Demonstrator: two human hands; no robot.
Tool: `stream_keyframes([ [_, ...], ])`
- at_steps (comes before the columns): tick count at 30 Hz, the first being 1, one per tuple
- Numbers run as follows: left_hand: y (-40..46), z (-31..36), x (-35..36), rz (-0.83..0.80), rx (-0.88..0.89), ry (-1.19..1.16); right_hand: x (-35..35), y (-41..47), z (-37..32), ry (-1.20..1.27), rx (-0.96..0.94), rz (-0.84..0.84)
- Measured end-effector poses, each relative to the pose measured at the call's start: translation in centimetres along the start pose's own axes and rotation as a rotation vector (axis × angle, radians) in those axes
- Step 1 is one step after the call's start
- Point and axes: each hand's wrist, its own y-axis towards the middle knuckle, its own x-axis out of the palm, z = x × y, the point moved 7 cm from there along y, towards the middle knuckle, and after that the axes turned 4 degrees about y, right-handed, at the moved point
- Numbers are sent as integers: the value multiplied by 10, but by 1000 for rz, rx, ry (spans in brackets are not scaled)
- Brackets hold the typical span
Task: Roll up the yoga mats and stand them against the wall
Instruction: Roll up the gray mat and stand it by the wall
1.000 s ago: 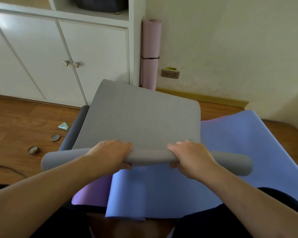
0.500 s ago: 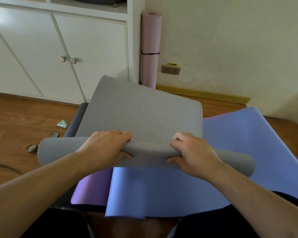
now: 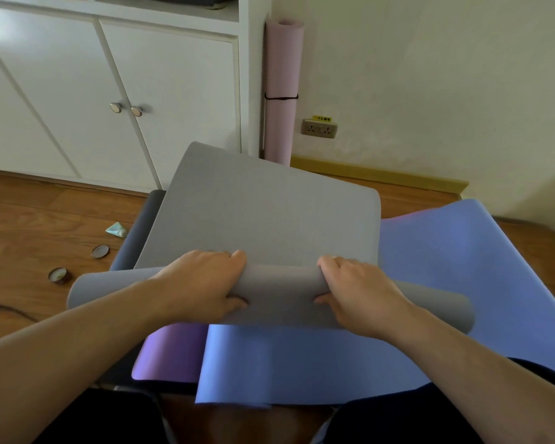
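A grey yoga mat (image 3: 263,213) lies in front of me, its near end wound into a roll across the view. My left hand (image 3: 202,283) and my right hand (image 3: 359,293) both grip that roll, fingers over its top and thumbs on its near side. The flat part of the grey mat slopes up toward the wall. Under it lie a blue mat (image 3: 446,267) and a purple mat (image 3: 170,354), both flat. A dark grey mat (image 3: 135,232) shows along the left edge. A pink rolled mat (image 3: 282,88) tied with a black band stands upright in the corner.
White cabinet doors (image 3: 116,91) fill the back left. A wall socket (image 3: 319,129) sits right of the pink mat above a yellow skirting board. Two small round tins (image 3: 59,275), a teal wrapper (image 3: 117,229) and a dark cable (image 3: 0,310) lie on the wooden floor at left.
The roll has grown thicker and moved a little farther from me, shortening the flat part. Both hands have regripped over its top.
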Motion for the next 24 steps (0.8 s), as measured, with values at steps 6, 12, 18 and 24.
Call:
stream_keyframes([
  [6,0,-3,6,-65,-3,-10,7,-2,-3,-19,20,-121],
  [12,-1,-2,1,-31,57,-122,8,-2,0,75,-1,-120],
  [18,0,-6,-7,129,24,-17,-1,-2,1,89,-36,13],
  [24,3,-6,-9,170,-103,-30,-11,3,11,68,58,119],
])
